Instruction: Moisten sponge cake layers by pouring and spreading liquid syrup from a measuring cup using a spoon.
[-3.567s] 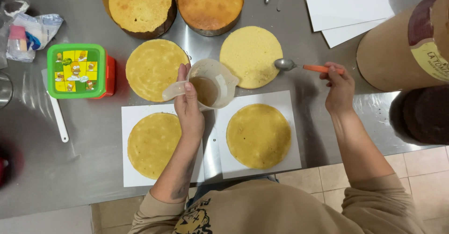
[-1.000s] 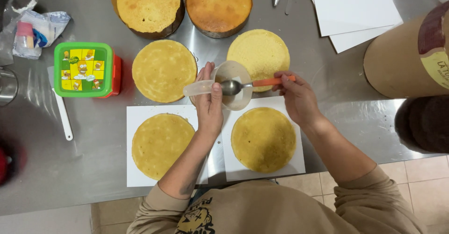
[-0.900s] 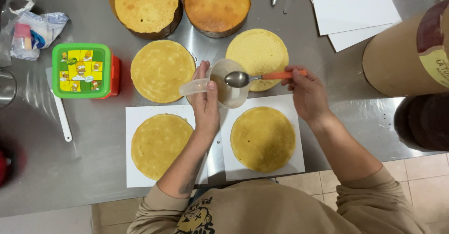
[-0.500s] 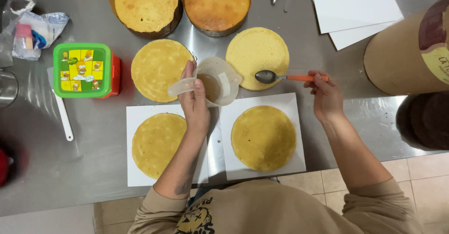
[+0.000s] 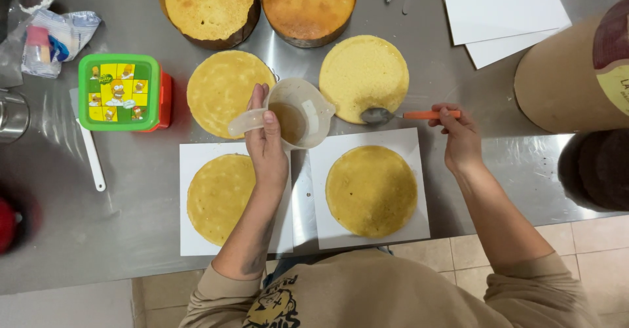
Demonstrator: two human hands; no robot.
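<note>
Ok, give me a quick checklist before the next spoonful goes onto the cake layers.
1. Jug grip: left hand holds the clear plastic jug by its handle, upright. Ok.
2. Liquid left: brown liquid shows in the jug. Ok.
3. Spoon grip: right hand holds the orange-handled spoon level. Ok.
4. Spoon position: its bowl sits over the near edge of the upper right cake layer. Ok.
5. Spoon load: cannot tell.
6. Boards: the two near layers lie centred on white cake boards. Ok.
</note>
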